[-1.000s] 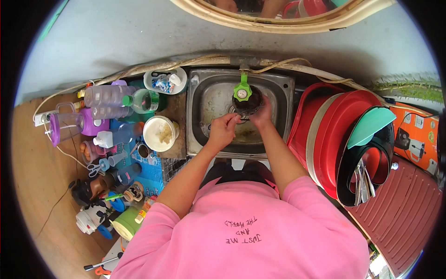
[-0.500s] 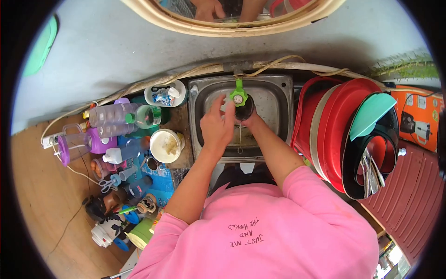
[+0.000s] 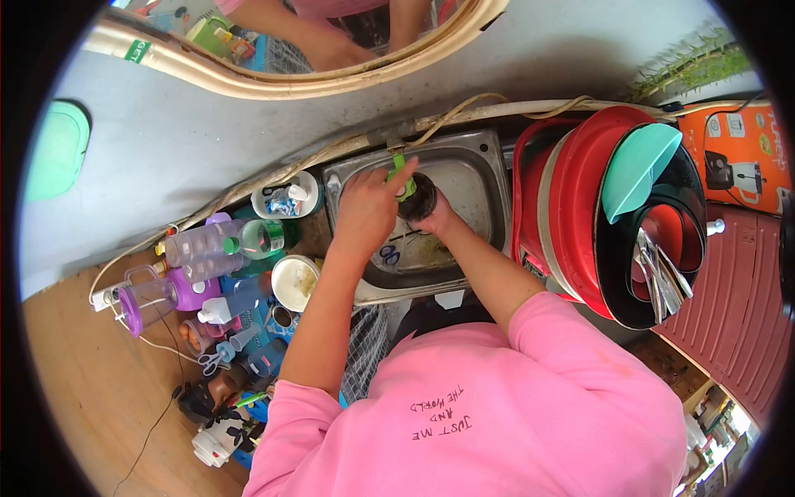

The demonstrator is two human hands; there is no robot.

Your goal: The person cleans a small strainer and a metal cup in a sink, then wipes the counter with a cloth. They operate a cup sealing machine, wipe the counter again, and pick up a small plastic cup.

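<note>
At the steel sink, my left hand is at the green tap, its fingers over the handle and partly covering it. My right hand grips a dark, round, cup-like container directly beneath the tap. Its inside looks dark, and I cannot make out what is in it. Scissors with blue handles lie in the basin below my left hand.
Left of the sink are a white tub, a white bowl with packets, plastic bottles and a purple blender. Stacked red basins with a teal bowl and cutlery stand to the right.
My left hand has gone from spread beside the tap to resting over its handle. The view has turned, and the scissors in the basin now show. My right hand still holds the dark container.
</note>
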